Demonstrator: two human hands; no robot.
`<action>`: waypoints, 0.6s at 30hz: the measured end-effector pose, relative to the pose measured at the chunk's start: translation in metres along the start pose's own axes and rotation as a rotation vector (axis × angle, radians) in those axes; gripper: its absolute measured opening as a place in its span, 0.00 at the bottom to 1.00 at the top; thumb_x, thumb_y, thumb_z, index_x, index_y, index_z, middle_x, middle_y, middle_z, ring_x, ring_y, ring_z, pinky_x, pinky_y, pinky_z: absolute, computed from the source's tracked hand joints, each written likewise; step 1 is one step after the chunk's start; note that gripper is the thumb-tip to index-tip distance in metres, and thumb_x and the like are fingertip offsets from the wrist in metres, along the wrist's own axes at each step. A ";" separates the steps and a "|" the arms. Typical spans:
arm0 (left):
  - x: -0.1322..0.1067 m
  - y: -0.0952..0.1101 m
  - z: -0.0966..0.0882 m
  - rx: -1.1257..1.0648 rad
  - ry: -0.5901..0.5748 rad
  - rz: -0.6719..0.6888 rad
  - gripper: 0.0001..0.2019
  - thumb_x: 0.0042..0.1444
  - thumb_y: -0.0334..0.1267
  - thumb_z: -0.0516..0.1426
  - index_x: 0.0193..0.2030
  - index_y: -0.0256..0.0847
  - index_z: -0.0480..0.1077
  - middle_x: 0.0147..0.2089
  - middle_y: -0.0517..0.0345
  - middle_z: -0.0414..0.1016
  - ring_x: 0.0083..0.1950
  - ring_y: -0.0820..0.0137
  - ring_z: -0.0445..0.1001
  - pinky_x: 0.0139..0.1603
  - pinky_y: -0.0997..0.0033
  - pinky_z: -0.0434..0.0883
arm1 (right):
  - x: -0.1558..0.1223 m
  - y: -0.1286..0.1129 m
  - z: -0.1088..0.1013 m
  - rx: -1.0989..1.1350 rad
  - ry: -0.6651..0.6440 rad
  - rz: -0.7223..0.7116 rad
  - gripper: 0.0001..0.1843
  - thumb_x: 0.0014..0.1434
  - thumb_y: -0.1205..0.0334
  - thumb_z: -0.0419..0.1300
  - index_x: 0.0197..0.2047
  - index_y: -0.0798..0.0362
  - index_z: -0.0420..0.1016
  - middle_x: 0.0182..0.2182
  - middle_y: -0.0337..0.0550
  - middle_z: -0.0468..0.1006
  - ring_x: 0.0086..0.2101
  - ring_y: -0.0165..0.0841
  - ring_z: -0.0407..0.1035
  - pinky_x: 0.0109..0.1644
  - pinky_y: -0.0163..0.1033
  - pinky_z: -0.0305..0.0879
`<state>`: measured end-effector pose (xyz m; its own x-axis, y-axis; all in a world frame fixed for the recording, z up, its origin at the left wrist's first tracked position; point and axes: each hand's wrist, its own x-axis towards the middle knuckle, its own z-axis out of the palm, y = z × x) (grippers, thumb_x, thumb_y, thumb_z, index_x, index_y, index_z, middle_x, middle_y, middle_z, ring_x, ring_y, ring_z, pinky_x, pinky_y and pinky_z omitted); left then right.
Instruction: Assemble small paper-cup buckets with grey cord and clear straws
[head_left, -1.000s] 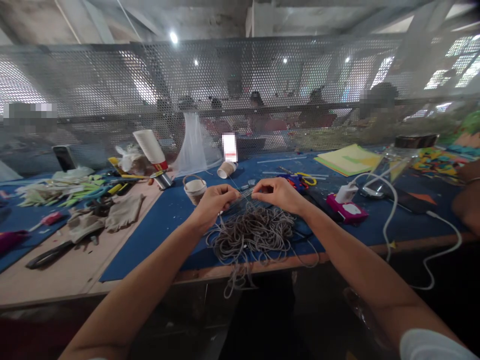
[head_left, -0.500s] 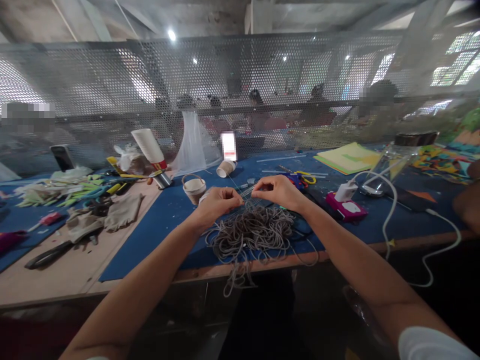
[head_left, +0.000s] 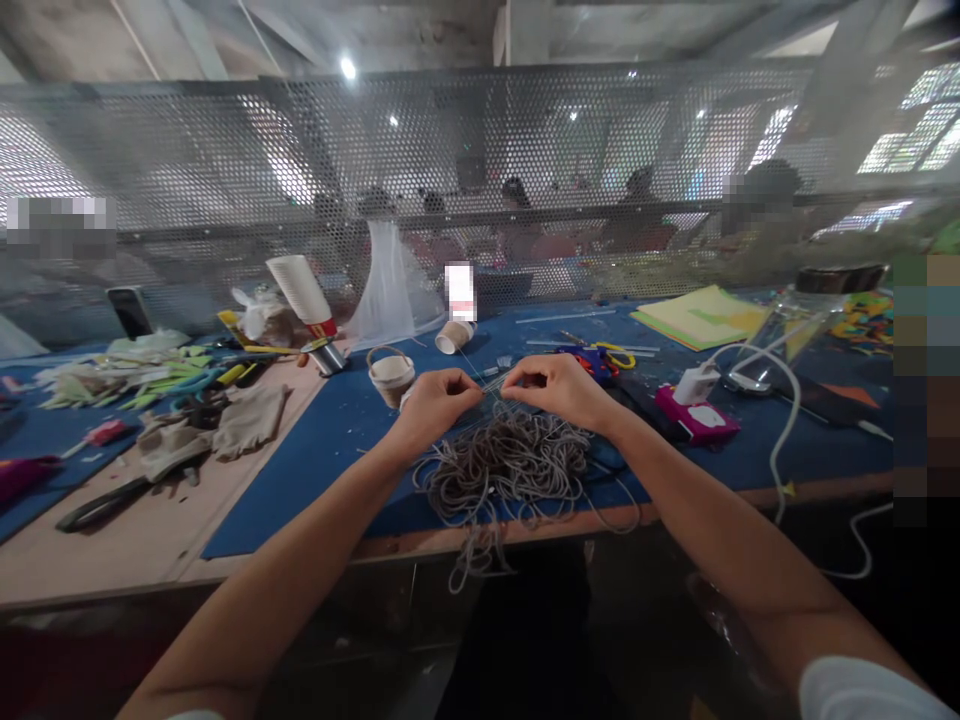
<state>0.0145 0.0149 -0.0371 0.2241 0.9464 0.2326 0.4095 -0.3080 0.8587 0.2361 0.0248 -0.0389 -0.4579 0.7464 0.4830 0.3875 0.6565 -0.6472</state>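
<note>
My left hand and my right hand meet fingertip to fingertip above a heap of grey cord. Thumb and forefinger of each are pinched on a thin, pale thread that runs between them. A fine line slants from there toward a small brown cup lying on its side. Exactly how the thread passes through the fingers is too small to tell. Just left of my left hand stands a small white-rimmed cup with a handle. Loose cord ends hang over the table's front edge.
Scissors with yellow handles lie behind my right hand. To the right are a magenta box with a white charger, yellow paper sheets and a glass jar. Stacked paper cups lean at left, near a grey cloth.
Both hands keep their pinch over the cord heap. My left fingertips have risen slightly. The view has shifted a little, and the cord heap lies as before.
</note>
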 end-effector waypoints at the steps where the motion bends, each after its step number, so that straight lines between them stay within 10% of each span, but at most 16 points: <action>1: 0.000 0.001 0.000 -0.051 0.002 -0.026 0.07 0.50 0.39 0.61 0.27 0.37 0.72 0.21 0.62 0.67 0.22 0.78 0.58 0.24 0.74 0.54 | 0.000 0.000 0.000 0.002 0.001 -0.005 0.11 0.59 0.53 0.63 0.36 0.51 0.80 0.26 0.37 0.73 0.26 0.27 0.59 0.31 0.36 0.53; 10: 0.002 0.003 -0.003 -0.463 -0.107 -0.183 0.09 0.47 0.39 0.64 0.25 0.36 0.71 0.22 0.63 0.61 0.20 0.82 0.52 0.20 0.77 0.45 | 0.002 0.004 -0.001 -0.029 0.058 0.035 0.11 0.58 0.52 0.64 0.36 0.51 0.81 0.26 0.38 0.75 0.26 0.28 0.61 0.31 0.37 0.54; 18: 0.001 0.005 -0.003 -0.415 -0.233 -0.181 0.08 0.46 0.38 0.64 0.24 0.36 0.73 0.19 0.64 0.60 0.19 0.82 0.51 0.20 0.75 0.44 | 0.004 0.006 -0.005 0.044 0.019 0.084 0.16 0.56 0.48 0.65 0.34 0.53 0.82 0.23 0.37 0.73 0.24 0.27 0.60 0.29 0.35 0.53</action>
<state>0.0137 0.0144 -0.0309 0.3922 0.9198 -0.0044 0.0847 -0.0314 0.9959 0.2402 0.0319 -0.0381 -0.4095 0.8009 0.4369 0.3883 0.5864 -0.7109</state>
